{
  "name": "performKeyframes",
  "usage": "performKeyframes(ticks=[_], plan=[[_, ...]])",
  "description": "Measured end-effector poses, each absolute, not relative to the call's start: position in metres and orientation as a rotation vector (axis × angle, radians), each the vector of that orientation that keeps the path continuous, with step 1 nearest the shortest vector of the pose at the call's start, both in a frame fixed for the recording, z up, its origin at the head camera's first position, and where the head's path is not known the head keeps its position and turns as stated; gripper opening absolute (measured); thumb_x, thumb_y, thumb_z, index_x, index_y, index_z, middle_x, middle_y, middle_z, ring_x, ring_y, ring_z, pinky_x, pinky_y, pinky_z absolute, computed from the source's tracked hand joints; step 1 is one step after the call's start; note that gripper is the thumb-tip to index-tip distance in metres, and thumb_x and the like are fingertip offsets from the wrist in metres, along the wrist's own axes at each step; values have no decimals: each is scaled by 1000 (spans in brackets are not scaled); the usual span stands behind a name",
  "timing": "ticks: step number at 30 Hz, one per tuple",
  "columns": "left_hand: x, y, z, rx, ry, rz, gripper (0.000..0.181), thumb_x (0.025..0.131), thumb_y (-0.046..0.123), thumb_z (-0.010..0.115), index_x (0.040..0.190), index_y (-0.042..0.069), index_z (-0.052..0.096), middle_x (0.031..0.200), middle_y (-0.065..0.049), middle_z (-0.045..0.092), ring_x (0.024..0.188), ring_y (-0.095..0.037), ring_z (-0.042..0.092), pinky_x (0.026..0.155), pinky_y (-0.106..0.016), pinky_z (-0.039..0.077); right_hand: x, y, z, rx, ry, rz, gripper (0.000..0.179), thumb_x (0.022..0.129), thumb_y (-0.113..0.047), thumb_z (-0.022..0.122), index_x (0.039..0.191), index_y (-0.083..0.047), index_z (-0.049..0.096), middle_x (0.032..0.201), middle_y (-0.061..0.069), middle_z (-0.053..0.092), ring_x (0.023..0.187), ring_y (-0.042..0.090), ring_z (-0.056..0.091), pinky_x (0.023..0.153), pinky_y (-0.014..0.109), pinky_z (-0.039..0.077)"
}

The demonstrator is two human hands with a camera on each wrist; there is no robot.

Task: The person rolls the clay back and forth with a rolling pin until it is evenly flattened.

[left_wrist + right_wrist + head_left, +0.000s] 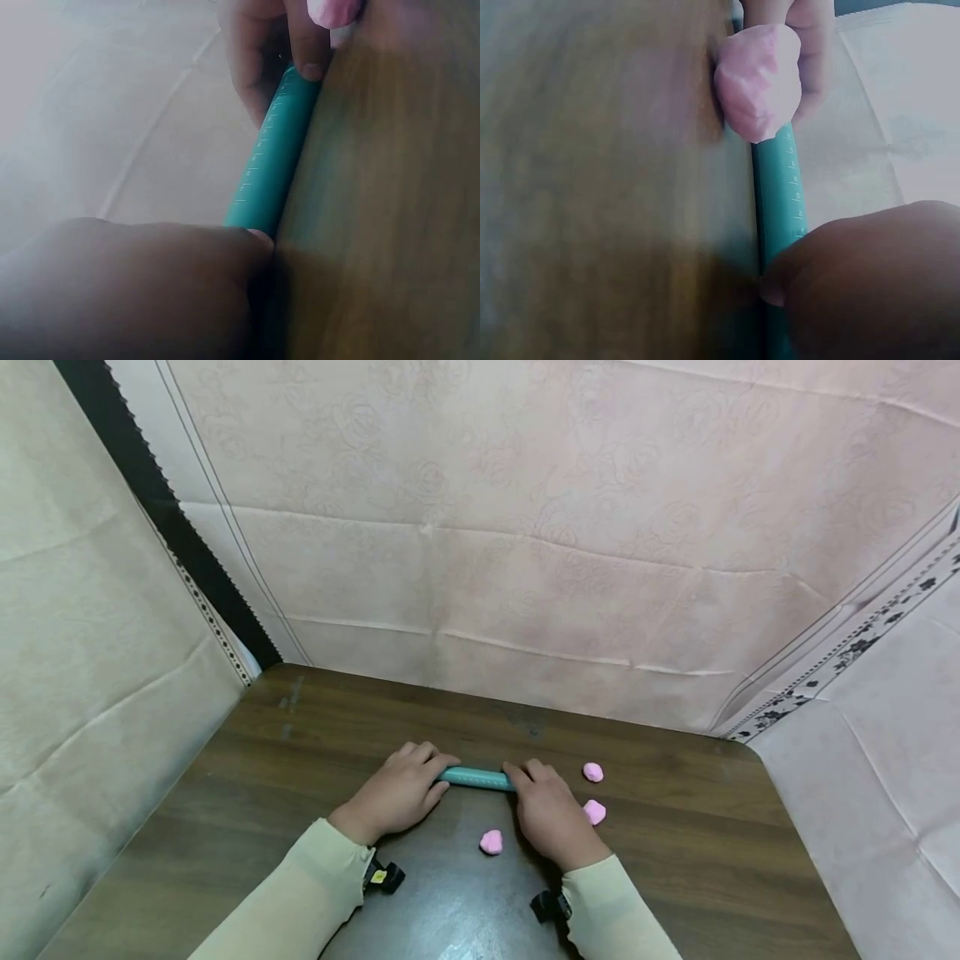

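Observation:
A teal rolling pin (476, 778) with white scale marks lies crosswise at the table's middle. My left hand (401, 787) holds its left end between thumb and fingers. Around the right end my right hand (549, 808) grips it in the same way. In the left wrist view the marked pin (274, 150) runs between the two hands, low over the wood. One pink clay lump (491, 842) sits on the near side of the pin, between the hands. A second clay lump (595, 812) is partly hidden behind my right hand, and a third lump (592, 772) lies farther back.
The brown wooden table (675, 860) has rounded far corners. Pale patterned cloth (525, 568) hangs behind it, with more cloth at the left and right sides. A dark strip (165, 518) runs down the back left corner.

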State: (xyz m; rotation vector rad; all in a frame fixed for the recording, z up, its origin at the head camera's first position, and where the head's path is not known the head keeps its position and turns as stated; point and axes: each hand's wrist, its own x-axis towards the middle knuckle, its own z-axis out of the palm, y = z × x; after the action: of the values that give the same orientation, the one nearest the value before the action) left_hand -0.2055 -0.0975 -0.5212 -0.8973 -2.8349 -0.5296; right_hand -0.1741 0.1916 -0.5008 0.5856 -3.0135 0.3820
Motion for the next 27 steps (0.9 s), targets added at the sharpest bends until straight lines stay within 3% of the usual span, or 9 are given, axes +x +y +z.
performKeyframes(ticks=[5, 13, 19, 27], plan=[[-204, -97, -520, -932, -2831, -487, 37, 117, 33, 64, 151, 18, 68, 129, 0, 67, 111, -20, 59, 100, -42, 53, -172, 189, -497, 607, -3019, 380, 43, 116, -6, 51, 155, -12, 66, 145, 8, 65, 137, 32, 62, 120, 53, 53], [-191, -93, -507, -974, -2787, -378, 35, 119, 33, 59, 147, 15, 68, 130, -1, 68, 112, -21, 63, 98, -44, 55, -164, 186, -493, 577, -2966, 297, 34, 106, -10, 61, 139, -5, 69, 131, 11, 67, 117, 32, 62, 110, 57, 52], [-167, -91, -495, -995, -2753, -359, 33, 118, 34, 59, 145, 16, 69, 128, 0, 72, 111, -20, 68, 95, -45, 58, -144, 185, -487, 571, -2882, 235, 26, 99, -14, 67, 124, -8, 70, 115, 6, 68, 101, 27, 59, 99, 50, 52], [-141, -92, -480, -1001, -2719, -393, 26, 115, 32, 62, 134, 19, 73, 116, 6, 71, 94, -11, 60, 82, -37, 56, -115, 180, -473, 613, -2730, 94, 12, 90, -15, 72, 101, -13, 69, 91, -2, 61, 81, 18, 56, 79, 39, 55]])
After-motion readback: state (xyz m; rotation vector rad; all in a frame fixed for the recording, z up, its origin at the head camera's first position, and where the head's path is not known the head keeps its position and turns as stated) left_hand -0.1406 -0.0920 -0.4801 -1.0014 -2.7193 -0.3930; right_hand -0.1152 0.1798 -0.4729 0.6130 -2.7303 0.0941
